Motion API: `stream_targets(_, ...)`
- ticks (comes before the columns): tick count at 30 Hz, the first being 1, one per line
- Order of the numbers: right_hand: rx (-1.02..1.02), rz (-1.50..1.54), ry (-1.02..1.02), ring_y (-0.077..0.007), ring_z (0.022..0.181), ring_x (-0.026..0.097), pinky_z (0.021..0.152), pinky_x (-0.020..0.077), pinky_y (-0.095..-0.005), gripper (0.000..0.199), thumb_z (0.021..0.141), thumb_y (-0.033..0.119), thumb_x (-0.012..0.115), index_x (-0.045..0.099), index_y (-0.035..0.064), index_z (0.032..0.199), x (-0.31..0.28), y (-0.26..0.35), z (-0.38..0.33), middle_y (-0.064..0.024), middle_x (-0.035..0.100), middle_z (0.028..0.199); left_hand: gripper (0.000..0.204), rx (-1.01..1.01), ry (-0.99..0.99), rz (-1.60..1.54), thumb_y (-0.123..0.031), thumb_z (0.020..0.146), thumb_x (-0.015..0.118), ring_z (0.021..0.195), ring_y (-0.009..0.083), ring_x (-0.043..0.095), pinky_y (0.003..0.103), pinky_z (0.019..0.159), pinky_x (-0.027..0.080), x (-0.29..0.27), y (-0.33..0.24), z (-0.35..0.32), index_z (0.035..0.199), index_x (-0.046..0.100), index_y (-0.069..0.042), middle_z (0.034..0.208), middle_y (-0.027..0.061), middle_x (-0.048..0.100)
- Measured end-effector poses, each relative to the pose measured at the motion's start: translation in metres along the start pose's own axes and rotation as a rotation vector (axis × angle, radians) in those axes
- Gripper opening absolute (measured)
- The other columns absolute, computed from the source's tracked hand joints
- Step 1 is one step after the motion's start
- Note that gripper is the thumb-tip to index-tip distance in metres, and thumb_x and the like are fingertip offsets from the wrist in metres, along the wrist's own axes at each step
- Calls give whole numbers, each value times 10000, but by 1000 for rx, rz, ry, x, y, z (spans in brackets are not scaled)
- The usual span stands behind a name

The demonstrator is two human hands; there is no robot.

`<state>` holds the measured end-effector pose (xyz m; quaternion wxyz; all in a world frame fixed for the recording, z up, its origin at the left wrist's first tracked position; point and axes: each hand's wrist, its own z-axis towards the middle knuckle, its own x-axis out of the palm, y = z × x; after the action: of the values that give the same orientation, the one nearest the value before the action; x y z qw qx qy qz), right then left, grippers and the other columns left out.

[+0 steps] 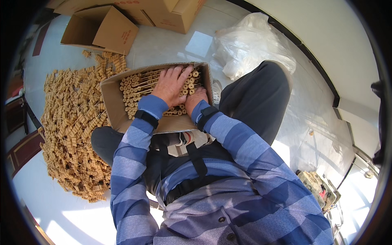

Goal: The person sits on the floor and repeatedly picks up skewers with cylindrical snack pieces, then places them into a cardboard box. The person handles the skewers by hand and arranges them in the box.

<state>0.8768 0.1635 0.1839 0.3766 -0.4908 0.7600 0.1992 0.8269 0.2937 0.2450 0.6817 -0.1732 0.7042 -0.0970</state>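
Note:
An open cardboard box (113,102) stands between my knees. Inside lie rows of tan, wood-like bundles (130,90); their round ends have centre holes, and thin pale sticks or strands run between them. My left hand (170,85) lies over these bundles with its fingers stretched out toward the far wall of the box, pressing on or touching the tops. Close beside it, my right hand (197,100) reaches down along the right inner side of the box. Its fingertips are mostly hidden among the bundles, so any grip there cannot be made out.
A large heap of similar tan bundles (73,126) covers the floor to the left. Behind it, an empty carton (116,36) lies open, with larger cartons (171,16) farther back. Clear plastic sheeting (255,45) is bunched beyond my right knee, near the wall.

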Motion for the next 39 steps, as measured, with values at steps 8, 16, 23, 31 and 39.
stream_targets(8, 73, -148, -8, -357, 1240, 535, 964, 394, -511, 386, 969, 251, 500, 655, 46, 1257, -18, 14, -18, -140, 664, 1221, 1051, 10, 18, -23, -246, 662, 852, 1278, 388, 438, 510, 1105, 329, 12, 8, 9, 1546, 297, -125, 1386, 184, 442)
stream_targets(16, -10, -189, 40, -341, 1095, 634, 860, 446, -563, 371, 980, 206, 492, 630, 31, 1276, -29, 13, -21, -148, 672, 1191, 1044, 0, -16, -35, -282, 686, 856, 1314, 393, 417, 524, 1125, 311, 26, 14, 15, 1549, 290, -124, 1425, 186, 421)
stream_targets(23, -105, -243, 67, -329, 1079, 639, 856, 446, -552, 365, 983, 200, 483, 635, 36, 1272, -44, 7, -27, -136, 677, 1171, 1025, -12, 12, -22, -298, 697, 843, 1337, 385, 406, 514, 1131, 306, 29, 17, 20, 1546, 296, -123, 1423, 172, 431)
stream_targets(31, -159, -220, 51, -307, 1146, 591, 945, 394, -546, 400, 991, 253, 479, 641, 66, 1305, -64, 7, -57, -127, 641, 1244, 1010, 11, -33, 53, -197, 700, 835, 1352, 371, 389, 521, 1132, 300, 38, 15, 24, 1553, 295, -160, 1434, 157, 417)
stream_targets(39, -379, 117, -332, -232, 941, 610, 838, 440, -383, 293, 919, 212, 562, 662, 30, 1125, -63, -16, -109, -76, 639, 970, 1014, 0, 67, -41, -206, 708, 849, 1358, 363, 402, 515, 1155, 285, 47, 23, 38, 1551, 288, -147, 1466, 168, 413)
